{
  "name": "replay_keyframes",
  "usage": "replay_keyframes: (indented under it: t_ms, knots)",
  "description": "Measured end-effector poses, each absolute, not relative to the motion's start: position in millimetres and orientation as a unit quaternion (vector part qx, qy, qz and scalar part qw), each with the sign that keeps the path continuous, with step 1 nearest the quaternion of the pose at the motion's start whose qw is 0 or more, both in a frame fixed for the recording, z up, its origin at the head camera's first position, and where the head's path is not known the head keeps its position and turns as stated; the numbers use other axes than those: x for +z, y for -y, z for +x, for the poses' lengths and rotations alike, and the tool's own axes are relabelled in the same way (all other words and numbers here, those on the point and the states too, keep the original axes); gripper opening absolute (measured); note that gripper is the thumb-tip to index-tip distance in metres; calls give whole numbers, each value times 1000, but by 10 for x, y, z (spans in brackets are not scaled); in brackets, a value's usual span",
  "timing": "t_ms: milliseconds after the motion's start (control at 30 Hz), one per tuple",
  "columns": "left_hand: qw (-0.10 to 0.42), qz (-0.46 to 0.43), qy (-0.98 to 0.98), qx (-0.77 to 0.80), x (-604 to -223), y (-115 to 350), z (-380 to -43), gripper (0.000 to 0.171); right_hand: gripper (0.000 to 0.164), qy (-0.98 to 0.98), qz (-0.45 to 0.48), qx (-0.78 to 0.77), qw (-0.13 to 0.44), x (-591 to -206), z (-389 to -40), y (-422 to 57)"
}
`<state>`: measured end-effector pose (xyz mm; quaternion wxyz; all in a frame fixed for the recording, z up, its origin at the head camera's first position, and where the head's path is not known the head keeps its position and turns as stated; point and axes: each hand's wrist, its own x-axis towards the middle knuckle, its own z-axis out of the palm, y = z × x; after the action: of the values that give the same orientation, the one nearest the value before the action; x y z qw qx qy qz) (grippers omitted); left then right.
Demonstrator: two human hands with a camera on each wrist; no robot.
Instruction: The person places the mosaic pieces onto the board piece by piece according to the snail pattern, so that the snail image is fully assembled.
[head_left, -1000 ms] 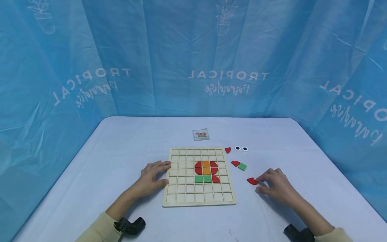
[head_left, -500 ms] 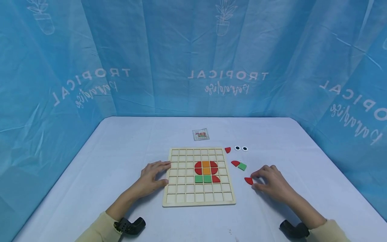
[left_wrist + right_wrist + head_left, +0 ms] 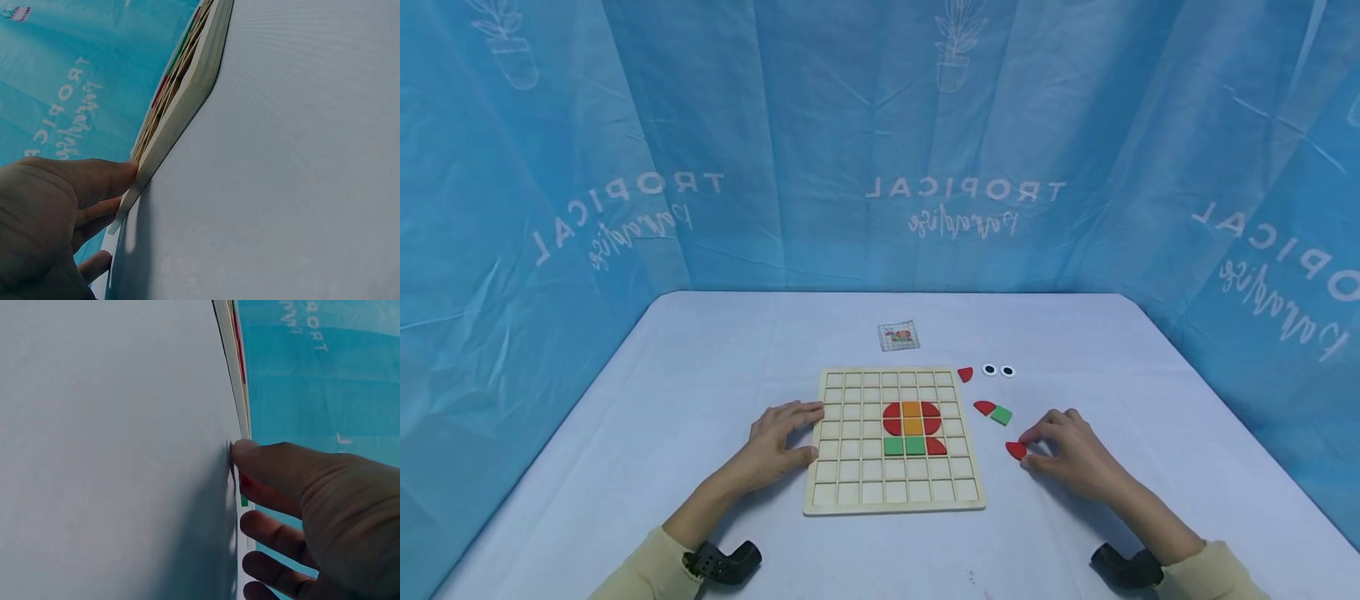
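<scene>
My left hand (image 3: 777, 439) lies with extended fingers along the left edge of a wooden grid board (image 3: 850, 492); in the left wrist view the thumb touches the board's side (image 3: 181, 100). Set in the board are red quarter-circle tiles, orange squares (image 3: 912, 409), green squares (image 3: 893, 447) and another red quarter-circle (image 3: 936, 447). To the board's right, my right hand (image 3: 1071, 450) pinches a loose red quarter-circle tile (image 3: 1016, 451) between thumb and index finger, low over the cloth. In the right wrist view the thumb (image 3: 269, 459) hides most of that tile.
Loose beside the board are a red tile (image 3: 985, 407) against a green square (image 3: 1002, 415), another red tile (image 3: 966, 374) at the top right corner, and two eye discs (image 3: 989, 369). A pattern card (image 3: 898, 336) lies behind. Blue curtains (image 3: 880, 125) surround the white table.
My right hand has shifted slightly left toward the board, and the red quarter-circle tile has slid left with it. The left hand and the board have stayed in place.
</scene>
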<state>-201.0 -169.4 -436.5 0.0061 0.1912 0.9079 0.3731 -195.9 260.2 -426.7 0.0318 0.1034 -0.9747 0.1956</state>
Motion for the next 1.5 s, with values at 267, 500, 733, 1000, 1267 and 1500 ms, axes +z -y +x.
replay_keyframes:
  t_ms: [267, 500, 733, 1000, 1267, 1500]
  knots:
    - [6, 190, -909, 372, -4355, 1695, -1997, 54, 24, 967, 132, 215, 43, -4177, -1988, -2258]
    - [7, 189, -908, 373, -4352, 1690, -1996, 54, 22, 957, 167, 233, 38, -4146, -2067, -1756]
    - [3, 191, -909, 371, -4361, 1694, -2010, 54, 23, 945, 218, 238, 53, -4157, -2125, -1311]
    - [3, 190, -909, 371, -4380, 1700, -2014, 54, 21, 941, 251, 216, 64, -4215, -2135, -985]
    - [-6, 194, -908, 370, -4388, 1692, -2012, 54, 22, 944, 268, 183, 60, -4240, -2143, -852]
    - [-1, 188, -909, 371, -4371, 1691, -2009, 54, 24, 949, 264, 162, 67, -4243, -2134, -825]
